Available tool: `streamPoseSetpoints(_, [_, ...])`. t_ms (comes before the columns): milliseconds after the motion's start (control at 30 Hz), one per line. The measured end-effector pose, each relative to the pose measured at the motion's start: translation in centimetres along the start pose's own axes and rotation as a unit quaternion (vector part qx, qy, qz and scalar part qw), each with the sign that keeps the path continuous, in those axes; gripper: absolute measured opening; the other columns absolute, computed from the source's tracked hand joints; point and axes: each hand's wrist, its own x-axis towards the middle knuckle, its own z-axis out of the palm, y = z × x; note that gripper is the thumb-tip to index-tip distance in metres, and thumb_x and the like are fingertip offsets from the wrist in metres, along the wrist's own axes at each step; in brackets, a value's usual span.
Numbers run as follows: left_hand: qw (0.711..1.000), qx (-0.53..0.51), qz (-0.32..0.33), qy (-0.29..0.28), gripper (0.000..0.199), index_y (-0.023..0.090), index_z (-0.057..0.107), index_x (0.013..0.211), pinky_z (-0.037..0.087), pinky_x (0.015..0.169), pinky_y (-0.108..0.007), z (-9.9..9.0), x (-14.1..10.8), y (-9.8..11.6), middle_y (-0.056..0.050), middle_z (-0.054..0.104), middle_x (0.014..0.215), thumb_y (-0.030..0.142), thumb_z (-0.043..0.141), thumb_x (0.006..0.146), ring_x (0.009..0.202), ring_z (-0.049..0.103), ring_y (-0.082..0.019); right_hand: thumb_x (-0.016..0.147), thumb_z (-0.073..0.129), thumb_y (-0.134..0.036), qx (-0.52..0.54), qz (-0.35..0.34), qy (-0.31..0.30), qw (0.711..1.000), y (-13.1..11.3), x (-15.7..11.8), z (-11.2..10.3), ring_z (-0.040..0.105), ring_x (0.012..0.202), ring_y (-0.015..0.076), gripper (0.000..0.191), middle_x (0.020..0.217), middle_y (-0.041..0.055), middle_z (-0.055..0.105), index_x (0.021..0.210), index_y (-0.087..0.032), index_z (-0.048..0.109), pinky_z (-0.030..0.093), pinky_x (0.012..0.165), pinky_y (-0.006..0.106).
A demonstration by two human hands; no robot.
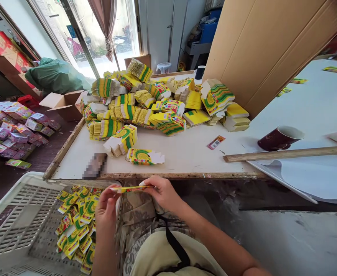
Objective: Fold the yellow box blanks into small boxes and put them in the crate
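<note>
Between both hands, just off the table's front edge, a small yellow carton [130, 189] is held nearly edge-on. My left hand [107, 203] pinches its left end, and my right hand [160, 190] grips the right end between thumb and fingers. On the table in front lies another yellow and green carton [141, 156] with white flaps sticking out to the right. Behind it a short bundle of flat cartons [122, 140] leans on the tabletop. A big heap of flattened carton bundles [128, 105] covers the back of the table.
A white plastic basket [24, 214] with many yellow cartons [78, 230] stands at lower left. A pixelated object [95, 166] lies near the table edge. Rightward are a pink packet [216, 142], a maroon mug [280, 138], a wooden stick [286, 153] and a large cardboard sheet [260, 46].
</note>
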Motion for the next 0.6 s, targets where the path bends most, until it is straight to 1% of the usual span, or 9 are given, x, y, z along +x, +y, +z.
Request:
streamPoseSetpoints(100, [0.984,0.127,0.049,-0.111,0.074,0.024,0.064,0.125,0.047,0.102,-0.045,-1.3,-0.1,2.7,-0.011,0.069,0.12,0.065,0.076,0.064,0.115,0.061,-0.032,0.094,0.054,-0.015,-0.163,-0.127,-0.016,0.978,-0.3,0.2,-1.3,0.06,0.092,0.0198,0.019,0.092,0.0048,0.073,0.093,-0.023,0.072,0.047,0.089,0.037])
streamPoseSetpoints(167, [0.948,0.247,0.072,-0.186,0.08,0.026,0.06,0.13,0.041,0.109,-0.05,-1.2,-0.4,3.9,-0.012,0.065,0.129,0.054,0.084,0.059,0.124,0.056,-0.036,0.096,0.054,-0.015,-0.224,-0.197,-0.061,0.953,-0.7,0.2,-1.5,0.059,0.092,0.0188,0.021,0.089,0.0022,0.073,0.094,-0.025,0.071,0.041,0.101,0.042])
streamPoseSetpoints(233, [0.902,0.341,0.066,-0.257,0.087,0.027,0.059,0.131,0.042,0.107,-0.053,-0.4,-0.8,3.9,-0.012,0.063,0.132,0.041,0.09,0.052,0.125,0.055,-0.038,0.096,0.055,-0.018,-0.232,-0.248,-0.107,0.934,-1.3,0.0,-1.1,0.06,0.091,0.0167,0.019,0.084,-0.0008,0.072,0.092,-0.026,0.071,0.032,0.113,0.044])
streamPoseSetpoints(300, [0.872,0.385,0.045,-0.3,0.08,0.026,0.057,0.131,0.05,0.098,-0.049,0.6,-1.1,3.0,-0.01,0.067,0.126,0.036,0.088,0.057,0.115,0.062,-0.035,0.096,0.055,-0.02,-0.211,-0.259,-0.128,0.934,-1.8,-0.3,-0.6,0.061,0.1,0.0162,0.018,0.087,-0.002,0.072,0.093,-0.028,0.07,0.022,0.12,0.045])
streamPoseSetpoints(367, [0.863,0.405,0.038,-0.3,0.063,0.023,0.057,0.126,0.056,0.083,-0.041,1.3,-1.4,1.5,-0.008,0.071,0.111,0.036,0.079,0.068,0.097,0.069,-0.029,0.093,0.06,-0.025,-0.172,-0.215,-0.09,0.957,-1.8,-0.6,-0.2,0.054,0.121,0.0207,0.018,0.11,0.0022,0.071,0.109,-0.029,0.067,0.017,0.121,0.049])
streamPoseSetpoints(400, [0.863,0.413,0.045,-0.287,0.057,0.022,0.056,0.124,0.057,0.077,-0.038,1.5,-1.6,0.8,-0.006,0.072,0.104,0.036,0.075,0.072,0.089,0.07,-0.027,0.09,0.064,-0.029,-0.143,-0.169,-0.046,0.974,-1.6,-0.7,0.1,0.046,0.132,0.0242,0.032,0.126,0.0061,0.065,0.122,-0.029,0.062,0.017,0.121,0.052])
streamPoseSetpoints(467, [0.867,0.422,0.072,-0.255,0.057,0.021,0.052,0.125,0.056,0.068,-0.035,1.7,-2.0,-0.3,-0.005,0.072,0.095,0.036,0.073,0.074,0.078,0.07,-0.024,0.086,0.068,-0.037,-0.048,-0.052,0.045,0.996,-0.9,-0.9,0.8,0.037,0.14,0.0291,0.063,0.147,0.014,0.047,0.143,-0.024,0.044,0.026,0.118,0.052])
streamPoseSetpoints(500, [0.868,0.421,0.088,-0.248,0.062,0.022,0.05,0.129,0.056,0.068,-0.035,1.8,-2.2,-0.7,-0.005,0.072,0.096,0.034,0.073,0.073,0.079,0.07,-0.024,0.086,0.067,-0.04,0.017,0.005,0.065,0.998,-0.4,-0.9,1.3,0.041,0.137,0.0292,0.07,0.148,0.0159,0.045,0.147,-0.023,0.037,0.035,0.113,0.05])
streamPoseSetpoints(600, [0.862,0.4,0.152,-0.271,0.074,0.025,0.038,0.14,0.056,0.08,-0.038,2.2,-2.9,-1.4,-0.012,0.068,0.118,0.026,0.071,0.075,0.099,0.069,-0.028,0.089,0.062,-0.047,0.208,0.108,-0.027,0.972,1.4,-0.9,3.2,0.062,0.107,0.0224,0.054,0.124,0.0104,0.063,0.136,-0.024,0.049,0.053,0.09,0.037])
